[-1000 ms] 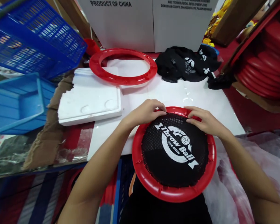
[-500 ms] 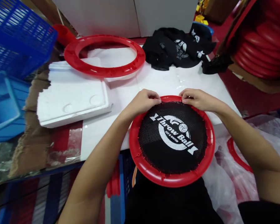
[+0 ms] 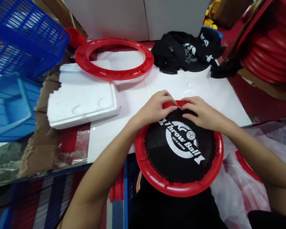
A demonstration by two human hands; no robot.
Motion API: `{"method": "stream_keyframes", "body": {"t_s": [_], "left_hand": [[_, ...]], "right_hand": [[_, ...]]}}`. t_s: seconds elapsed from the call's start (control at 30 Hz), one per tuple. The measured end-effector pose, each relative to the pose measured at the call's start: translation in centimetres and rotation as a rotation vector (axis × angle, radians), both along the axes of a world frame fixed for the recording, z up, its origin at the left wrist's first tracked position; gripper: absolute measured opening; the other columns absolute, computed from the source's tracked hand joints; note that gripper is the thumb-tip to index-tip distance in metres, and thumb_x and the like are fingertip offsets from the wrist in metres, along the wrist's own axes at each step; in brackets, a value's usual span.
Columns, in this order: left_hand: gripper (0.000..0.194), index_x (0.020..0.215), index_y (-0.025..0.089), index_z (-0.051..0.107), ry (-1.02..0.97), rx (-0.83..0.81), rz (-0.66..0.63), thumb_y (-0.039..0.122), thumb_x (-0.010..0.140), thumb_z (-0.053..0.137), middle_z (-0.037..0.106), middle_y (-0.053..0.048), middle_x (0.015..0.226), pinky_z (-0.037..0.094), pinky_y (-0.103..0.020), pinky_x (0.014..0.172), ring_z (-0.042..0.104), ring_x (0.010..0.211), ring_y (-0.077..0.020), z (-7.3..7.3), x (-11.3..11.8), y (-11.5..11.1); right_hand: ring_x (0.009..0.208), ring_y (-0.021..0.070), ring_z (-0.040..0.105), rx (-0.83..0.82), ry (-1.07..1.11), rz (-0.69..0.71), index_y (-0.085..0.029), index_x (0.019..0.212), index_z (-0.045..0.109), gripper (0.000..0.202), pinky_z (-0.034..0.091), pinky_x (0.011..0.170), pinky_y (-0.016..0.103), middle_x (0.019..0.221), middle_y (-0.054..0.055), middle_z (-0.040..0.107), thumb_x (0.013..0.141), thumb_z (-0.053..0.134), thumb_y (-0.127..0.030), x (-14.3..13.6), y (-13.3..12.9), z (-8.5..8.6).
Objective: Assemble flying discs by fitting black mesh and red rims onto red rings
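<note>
A round black mesh cloth (image 3: 157,156) with white "Throw Ball" print is stretched inside a red plastic ring (image 3: 181,189), which leans between my lap and the table's front edge. My left hand (image 3: 158,107) pinches the mesh edge at the ring's far side, thumb and forefinger nearly meeting. Close beside it, my right hand (image 3: 200,113) has its fingers at the same edge, the thumb lying over the mesh. A small bit of the edge shows between the fingertips. The hands partly cover the far rim.
Another red ring (image 3: 119,75) rests partly on a white foam block (image 3: 85,101). Black printed mesh pieces (image 3: 181,52) lie heaped at the back. Stacked red rings (image 3: 269,60) stand right, blue baskets (image 3: 26,38) left. Clear plastic bags (image 3: 238,184) hang beside my right arm.
My two hands have moved closer together along the ring's far edge, and the right thumb now lies further over the mesh. The whole view has shifted slightly.
</note>
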State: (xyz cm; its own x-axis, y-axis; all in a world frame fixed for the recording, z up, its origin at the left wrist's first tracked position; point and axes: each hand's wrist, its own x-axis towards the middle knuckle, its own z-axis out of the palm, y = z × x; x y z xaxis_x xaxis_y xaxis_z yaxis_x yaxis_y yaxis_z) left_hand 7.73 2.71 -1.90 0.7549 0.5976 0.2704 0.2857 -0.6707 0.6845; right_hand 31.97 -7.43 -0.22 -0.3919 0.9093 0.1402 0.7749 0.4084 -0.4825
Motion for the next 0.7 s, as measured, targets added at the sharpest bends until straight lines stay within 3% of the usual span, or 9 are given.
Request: {"method": "stream_keyframes", "body": {"t_s": [0.13, 0.23, 0.37, 0.43, 0.53, 0.63, 0.7], "left_hand": [[0.013, 0.106, 0.019, 0.078, 0.182, 0.223, -0.170, 0.024, 0.100, 0.067, 0.069, -0.013, 0.124, 0.051, -0.048, 0.107, 0.061, 0.120, -0.0301, -0.3, 0.5, -0.4], [0.020, 0.117, 0.018, 0.076, 0.319, 0.390, -0.173, 0.024, 0.103, 0.062, 0.064, -0.018, 0.141, 0.049, -0.053, 0.107, 0.057, 0.130, -0.0364, 0.0, 0.6, -1.4], [0.025, 0.120, 0.016, 0.075, 0.357, 0.559, -0.181, 0.019, 0.104, 0.056, 0.060, -0.022, 0.149, 0.043, -0.060, 0.113, 0.054, 0.137, -0.0417, 0.9, 0.7, -2.5], [0.020, 0.113, 0.014, 0.076, 0.342, 0.499, -0.197, 0.019, 0.101, 0.060, 0.068, -0.022, 0.136, 0.046, -0.057, 0.107, 0.060, 0.129, -0.0401, 1.1, 0.8, -2.4], [0.014, 0.104, 0.015, 0.075, 0.216, 0.162, -0.181, 0.023, 0.100, 0.064, 0.077, -0.012, 0.109, 0.053, -0.042, 0.091, 0.069, 0.102, -0.0283, 1.0, 0.8, -1.5], [0.015, 0.100, 0.018, 0.076, 0.009, -0.168, -0.101, 0.026, 0.102, 0.063, 0.079, -0.004, 0.096, 0.052, -0.031, 0.083, 0.069, 0.085, -0.0176, 0.7, 0.7, -0.7], [0.016, 0.098, 0.017, 0.078, -0.056, -0.244, -0.098, 0.028, 0.100, 0.066, 0.079, -0.003, 0.094, 0.051, -0.029, 0.083, 0.069, 0.084, -0.0159, 0.6, 0.7, -0.6]], "right_hand": [[0.145, 0.0366, 0.051, 0.044, -0.116, 0.092, -0.024, 0.126, 0.077, 0.029, 0.048, 0.120, 0.064, 0.158, 0.014, 0.057, 0.103, 0.059, -0.023, -0.7, 0.0, -1.3], [0.153, 0.0371, 0.046, 0.034, -0.137, 0.088, -0.028, 0.134, 0.074, 0.033, 0.046, 0.124, 0.064, 0.169, 0.011, 0.048, 0.101, 0.066, -0.028, -0.3, -0.1, -1.4], [0.152, 0.0362, 0.048, -0.022, -0.148, 0.086, -0.025, 0.126, 0.077, 0.029, 0.045, 0.125, 0.062, 0.161, 0.012, 0.056, 0.097, 0.072, -0.028, 0.1, 0.1, -0.6], [0.147, 0.0351, 0.054, -0.079, -0.057, 0.092, -0.023, 0.113, 0.079, 0.020, 0.047, 0.123, 0.058, 0.157, 0.012, 0.060, 0.095, 0.076, -0.031, 0.4, 0.4, -0.4], [0.137, 0.0315, 0.064, -0.212, 0.222, 0.082, -0.023, 0.094, 0.076, 0.014, 0.049, 0.119, 0.053, 0.153, 0.009, 0.066, 0.095, 0.076, -0.037, 1.1, 0.8, -0.4], [0.132, 0.0300, 0.068, -0.339, 0.490, -0.038, -0.022, 0.089, 0.073, 0.020, 0.048, 0.117, 0.050, 0.146, 0.008, 0.072, 0.096, 0.075, -0.040, 1.6, 0.7, -0.7], [0.129, 0.0299, 0.070, -0.402, 0.578, -0.098, -0.021, 0.089, 0.074, 0.023, 0.049, 0.114, 0.048, 0.144, 0.009, 0.073, 0.097, 0.073, -0.043, 1.7, 0.5, -0.9]]}}
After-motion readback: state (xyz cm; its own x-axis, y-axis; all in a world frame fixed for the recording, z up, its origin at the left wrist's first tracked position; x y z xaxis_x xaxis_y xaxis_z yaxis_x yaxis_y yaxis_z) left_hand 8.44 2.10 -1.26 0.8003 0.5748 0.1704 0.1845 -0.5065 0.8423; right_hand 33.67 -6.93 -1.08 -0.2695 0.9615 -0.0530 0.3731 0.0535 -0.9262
